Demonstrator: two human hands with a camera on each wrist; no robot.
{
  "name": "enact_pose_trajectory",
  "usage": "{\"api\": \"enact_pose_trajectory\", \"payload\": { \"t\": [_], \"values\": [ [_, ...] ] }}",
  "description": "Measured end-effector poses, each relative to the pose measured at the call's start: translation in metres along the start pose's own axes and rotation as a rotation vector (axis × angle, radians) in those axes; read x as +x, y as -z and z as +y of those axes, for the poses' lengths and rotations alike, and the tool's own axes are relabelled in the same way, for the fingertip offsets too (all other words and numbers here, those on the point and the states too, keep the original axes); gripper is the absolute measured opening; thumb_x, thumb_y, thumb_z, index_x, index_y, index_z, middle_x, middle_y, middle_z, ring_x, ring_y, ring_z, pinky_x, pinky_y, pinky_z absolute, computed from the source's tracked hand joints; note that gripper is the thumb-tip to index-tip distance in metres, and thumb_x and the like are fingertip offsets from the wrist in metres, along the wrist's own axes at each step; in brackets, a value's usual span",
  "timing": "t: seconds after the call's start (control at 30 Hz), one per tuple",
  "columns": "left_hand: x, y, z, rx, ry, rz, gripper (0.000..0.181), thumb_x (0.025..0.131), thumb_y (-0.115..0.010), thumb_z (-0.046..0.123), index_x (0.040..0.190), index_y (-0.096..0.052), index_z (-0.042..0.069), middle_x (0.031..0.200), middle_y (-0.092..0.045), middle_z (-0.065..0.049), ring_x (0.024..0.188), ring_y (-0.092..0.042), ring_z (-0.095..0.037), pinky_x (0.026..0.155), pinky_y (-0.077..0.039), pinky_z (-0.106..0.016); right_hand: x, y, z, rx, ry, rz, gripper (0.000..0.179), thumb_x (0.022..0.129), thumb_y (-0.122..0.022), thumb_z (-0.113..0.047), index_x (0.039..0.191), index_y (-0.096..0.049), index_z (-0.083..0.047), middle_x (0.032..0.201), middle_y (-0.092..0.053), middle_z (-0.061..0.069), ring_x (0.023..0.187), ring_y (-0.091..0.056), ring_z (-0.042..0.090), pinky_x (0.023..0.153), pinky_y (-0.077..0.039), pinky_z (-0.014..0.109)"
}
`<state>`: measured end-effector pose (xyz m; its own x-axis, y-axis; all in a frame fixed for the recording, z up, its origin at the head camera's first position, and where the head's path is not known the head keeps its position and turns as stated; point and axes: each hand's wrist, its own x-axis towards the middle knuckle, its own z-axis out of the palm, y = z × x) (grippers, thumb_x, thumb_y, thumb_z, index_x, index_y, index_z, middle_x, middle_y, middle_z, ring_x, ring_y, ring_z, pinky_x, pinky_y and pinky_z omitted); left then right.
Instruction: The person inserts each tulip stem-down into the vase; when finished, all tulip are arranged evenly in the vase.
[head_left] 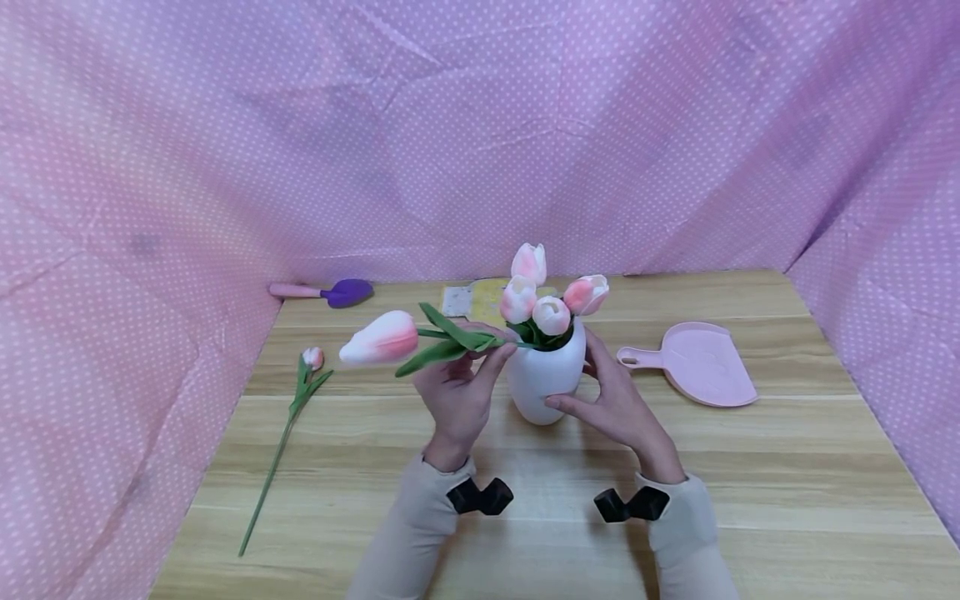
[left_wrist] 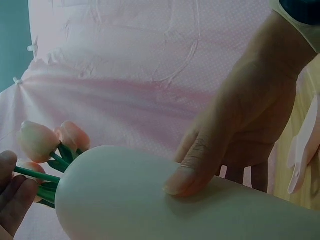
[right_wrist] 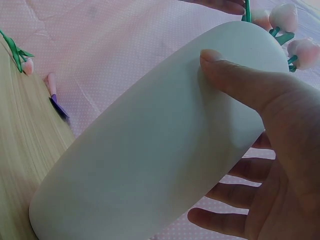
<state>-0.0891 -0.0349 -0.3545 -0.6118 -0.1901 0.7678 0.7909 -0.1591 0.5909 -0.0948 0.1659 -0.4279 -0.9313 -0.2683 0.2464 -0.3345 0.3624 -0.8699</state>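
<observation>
A white vase (head_left: 542, 387) stands on the table with several pink-and-white tulips (head_left: 552, 316) in its mouth. My right hand (head_left: 624, 408) holds the vase from the right; its thumb (right_wrist: 232, 75) lies across the front and the other fingers reach round behind. My left hand (head_left: 456, 398) pinches the stem of another tulip (head_left: 380, 337) at the rim. This tulip lies nearly level, bloom to the left, with the stem's end at the vase's opening. How deep the stem sits inside is hidden. In the left wrist view, only the left fingertips (left_wrist: 20, 200) show beside the green stem.
One loose tulip (head_left: 281, 446) lies on the wooden table (head_left: 547, 533) at left. A purple trowel (head_left: 348, 293) with a pink handle is at the back left. The pink dustpan (head_left: 708, 364) lies at right. Behind the vase is a flat yellow-and-white item (head_left: 489, 300). Pink dotted cloth (head_left: 450, 150) surrounds the table.
</observation>
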Motion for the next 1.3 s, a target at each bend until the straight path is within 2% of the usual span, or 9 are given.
{"api": "enact_pose_trajectory", "payload": {
  "t": [0.1, 0.2, 0.37, 0.7, 0.83, 0.97, 1.07, 1.2, 1.3],
  "values": [
    [-0.002, -0.001, 0.0, 0.045, 0.01, -0.023, 0.023, 0.085, -0.076, -0.003, 0.091, -0.061, -0.019, 0.084, -0.065, -0.03, 0.088, -0.072, -0.011, 0.079, -0.063, -0.023, 0.0, 0.0, 0.0, -0.003, 0.011, 0.005, 0.101, 0.077, -0.087, -0.017, 0.158, -0.026, -0.02, 0.149, -0.05, 0.013, 0.134, -0.052, 0.032, 0.107, -0.051, 0.06],
    [-0.004, -0.003, -0.002, 0.071, 0.013, -0.036, 0.028, 0.086, -0.076, 0.003, 0.093, -0.061, -0.02, 0.084, -0.061, -0.037, 0.09, -0.071, -0.008, 0.081, -0.063, -0.022, 0.0, 0.0, -0.001, -0.002, 0.011, 0.008, 0.101, 0.076, -0.088, -0.016, 0.158, -0.027, -0.021, 0.149, -0.05, 0.012, 0.134, -0.052, 0.031, 0.107, -0.051, 0.059],
    [-0.006, -0.005, -0.004, 0.108, 0.001, -0.047, 0.031, 0.088, -0.076, 0.008, 0.093, -0.062, -0.02, 0.085, -0.064, -0.036, 0.092, -0.07, -0.003, 0.081, -0.062, -0.021, 0.0, 0.0, -0.001, 0.003, 0.01, 0.005, 0.101, 0.077, -0.087, -0.017, 0.158, -0.026, -0.022, 0.148, -0.051, 0.012, 0.133, -0.053, 0.031, 0.107, -0.051, 0.059],
    [-0.008, -0.004, -0.005, 0.293, -0.025, -0.08, 0.029, 0.073, -0.079, -0.015, 0.099, -0.067, -0.014, 0.093, -0.069, -0.03, 0.094, -0.066, -0.001, 0.081, -0.064, -0.025, 0.0, 0.0, 0.0, 0.003, 0.02, 0.006, 0.101, 0.078, -0.087, -0.016, 0.158, -0.026, -0.022, 0.147, -0.052, 0.013, 0.132, -0.053, 0.031, 0.106, -0.052, 0.059],
    [-0.008, 0.001, -0.002, 0.27, -0.025, -0.06, 0.03, 0.076, -0.08, -0.01, 0.101, -0.065, -0.016, 0.092, -0.068, -0.029, 0.091, -0.066, 0.001, 0.08, -0.064, -0.024, 0.001, 0.0, 0.0, 0.006, 0.025, 0.005, 0.101, 0.078, -0.087, -0.016, 0.158, -0.026, -0.022, 0.147, -0.052, 0.013, 0.132, -0.053, 0.031, 0.106, -0.052, 0.059],
    [-0.005, 0.006, 0.006, 0.173, -0.054, -0.001, 0.038, 0.082, -0.081, 0.004, 0.1, -0.06, -0.021, 0.102, -0.074, -0.007, 0.098, -0.069, -0.001, 0.084, -0.063, -0.024, 0.001, 0.0, 0.0, 0.012, 0.026, 0.004, 0.1, 0.077, -0.087, -0.016, 0.157, -0.027, -0.023, 0.148, -0.051, 0.012, 0.133, -0.053, 0.031, 0.106, -0.052, 0.059],
    [-0.003, 0.011, 0.013, 0.11, -0.071, 0.054, 0.038, 0.083, -0.082, 0.013, 0.102, -0.064, -0.016, 0.112, -0.072, 0.008, 0.099, -0.071, -0.003, 0.085, -0.063, -0.023, 0.001, 0.0, 0.0, 0.014, 0.026, 0.001, 0.1, 0.078, -0.087, -0.015, 0.157, -0.027, -0.022, 0.149, -0.051, 0.012, 0.133, -0.053, 0.031, 0.106, -0.051, 0.06],
    [0.002, 0.015, 0.023, 0.041, -0.088, 0.108, 0.029, 0.083, -0.082, 0.01, 0.108, -0.071, 0.001, 0.109, -0.074, 0.005, 0.096, -0.072, -0.006, 0.085, -0.063, -0.023, 0.001, 0.0, 0.0, 0.013, 0.023, 0.0, 0.101, 0.078, -0.087, -0.015, 0.158, -0.026, -0.023, 0.148, -0.051, 0.012, 0.133, -0.053, 0.031, 0.106, -0.052, 0.059],
    [0.005, 0.015, 0.03, -0.004, -0.12, 0.128, 0.028, 0.083, -0.08, 0.005, 0.109, -0.072, 0.003, 0.106, -0.076, 0.001, 0.094, -0.073, -0.008, 0.084, -0.063, -0.025, 0.001, 0.0, -0.001, 0.017, 0.018, 0.001, 0.101, 0.078, -0.087, -0.016, 0.158, -0.025, -0.025, 0.148, -0.051, 0.011, 0.133, -0.053, 0.03, 0.106, -0.052, 0.059]
  ]
}}
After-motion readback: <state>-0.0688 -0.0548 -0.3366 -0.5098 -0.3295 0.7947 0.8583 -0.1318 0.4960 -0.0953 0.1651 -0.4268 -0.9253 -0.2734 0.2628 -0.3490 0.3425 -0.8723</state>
